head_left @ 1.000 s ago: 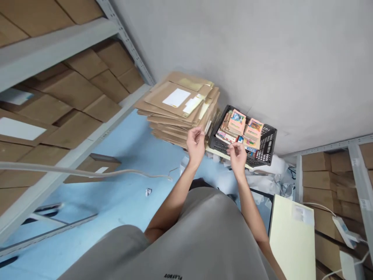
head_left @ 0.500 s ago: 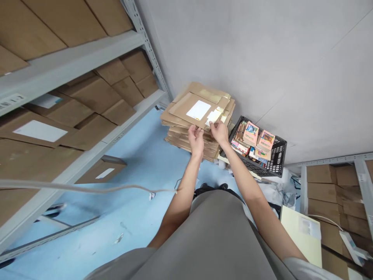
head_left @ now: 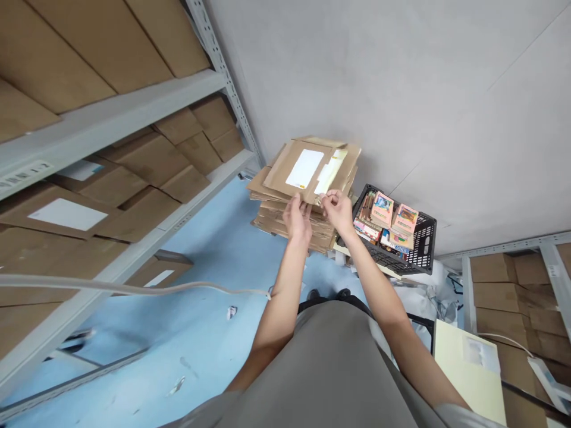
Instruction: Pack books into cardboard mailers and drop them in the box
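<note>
A flattened cardboard box (head_left: 285, 165) with a white label (head_left: 305, 168) and a pale yellowish strip (head_left: 331, 171) lies on top of a stack of flattened cardboard (head_left: 272, 215). My left hand (head_left: 298, 219) grips its near edge, fingers partly tucked underneath. At the near right corner, where the pale strip ends, my right hand (head_left: 338, 211) is closed in a pinch. Whether those fingertips hold the strip or only the cardboard is too small to tell.
A black plastic crate (head_left: 422, 241) with colourful small boxes stands right of the stack, near the grey wall (head_left: 379, 77). Shelves with cardboard boxes (head_left: 134, 157) rise on the left, more boxes (head_left: 497, 297) on the right. A pale cable (head_left: 178, 290) crosses the left side.
The top cardboard's near side appears lifted and tilted, and its pale strip shows more fully. Both hands have shifted slightly down in view, still at the near edge.
</note>
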### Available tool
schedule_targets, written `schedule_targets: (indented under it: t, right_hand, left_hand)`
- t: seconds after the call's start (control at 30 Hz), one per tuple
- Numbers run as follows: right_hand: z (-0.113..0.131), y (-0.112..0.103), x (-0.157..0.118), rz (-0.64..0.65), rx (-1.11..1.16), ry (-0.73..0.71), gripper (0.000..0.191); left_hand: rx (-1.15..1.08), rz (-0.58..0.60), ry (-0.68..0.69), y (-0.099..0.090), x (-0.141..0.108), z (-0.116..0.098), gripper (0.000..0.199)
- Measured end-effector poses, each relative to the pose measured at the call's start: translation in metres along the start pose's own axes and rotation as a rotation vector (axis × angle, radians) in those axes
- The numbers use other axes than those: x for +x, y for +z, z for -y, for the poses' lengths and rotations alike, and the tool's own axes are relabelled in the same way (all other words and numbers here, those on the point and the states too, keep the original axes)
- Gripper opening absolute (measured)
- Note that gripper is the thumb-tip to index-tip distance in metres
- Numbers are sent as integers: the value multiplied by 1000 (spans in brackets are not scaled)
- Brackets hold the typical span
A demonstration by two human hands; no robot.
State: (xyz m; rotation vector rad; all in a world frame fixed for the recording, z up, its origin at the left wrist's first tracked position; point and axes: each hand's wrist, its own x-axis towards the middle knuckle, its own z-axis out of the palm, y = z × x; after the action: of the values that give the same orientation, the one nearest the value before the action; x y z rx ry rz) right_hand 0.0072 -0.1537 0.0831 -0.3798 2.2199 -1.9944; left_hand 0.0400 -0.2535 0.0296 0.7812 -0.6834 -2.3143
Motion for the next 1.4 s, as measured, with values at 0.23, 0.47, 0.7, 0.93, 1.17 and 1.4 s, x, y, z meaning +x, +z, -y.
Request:
schedule_targets:
  t: [0.23,0.47,0.7,0.93,1.17,1.4]
  right_hand:
    - [15,-43,-94,-93,-21,-5,41]
    - [-1,-160,-187,-592,-134,151,42]
    - [-24,-345,-339,-1374,-516,246,50]
    - [-58,-424,-521,-1642,-363,309,57]
    - [-110,-459,-670,-1734,-301,426,35]
    - [-166,-448,-745,-1896,-233,672,32]
  left_hand:
    - [-11,100,-29,17,-46,-6,30]
    - [379,465,-62,52,-100,62,36]
    - [705,1029,-199,78,-193,171,32]
    - [855,1512,-376,81,-342,274,26]
    - [929,1715,-382,44,-498,413,29]
    - [1142,1860,-494,-25,-594,506,21]
